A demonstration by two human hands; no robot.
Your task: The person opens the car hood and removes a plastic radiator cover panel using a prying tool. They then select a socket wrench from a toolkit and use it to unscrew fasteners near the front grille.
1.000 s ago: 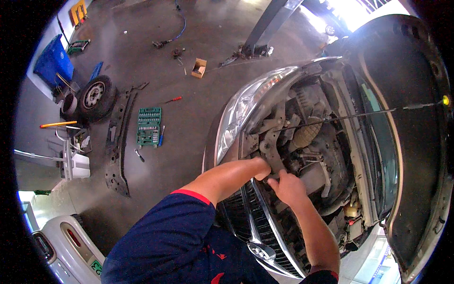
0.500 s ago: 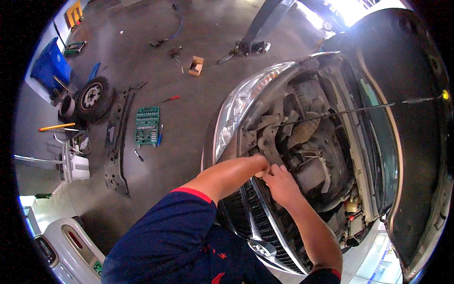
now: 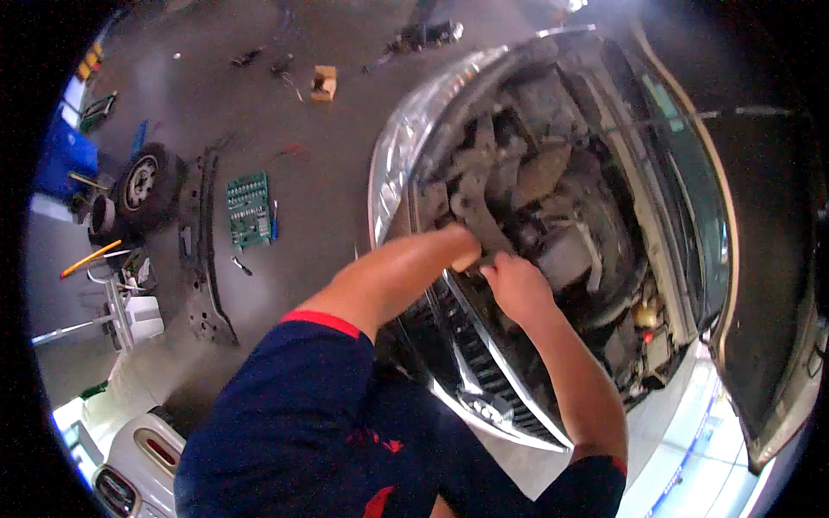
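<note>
Both of my hands reach over the front edge of a car's engine bay [image 3: 566, 257], just behind the grille [image 3: 471, 350]. My left hand [image 3: 461, 249] is closed at the inner side of the front edge, its fingertips mostly hidden and a little blurred. Close beside it on the right, my right hand [image 3: 521, 285] has curled fingers pointing towards the left one. Whatever either hand grips is too small or covered to make out. A grey metal bracket [image 3: 475, 203] rises just beyond them.
The raised hood [image 3: 768, 250] stands at the right, a headlight [image 3: 399, 151] at the car's far corner. On the floor to the left lie a green socket set [image 3: 249, 210], a ratchet [image 3: 242, 266], a long black crossbar [image 3: 197, 250], a wheel [image 3: 145, 186] and a small cardboard box [image 3: 324, 84].
My view has tilted and shifted, so the car and floor items sit higher in the picture. My two hands have drawn slightly apart at the front edge, both still curled.
</note>
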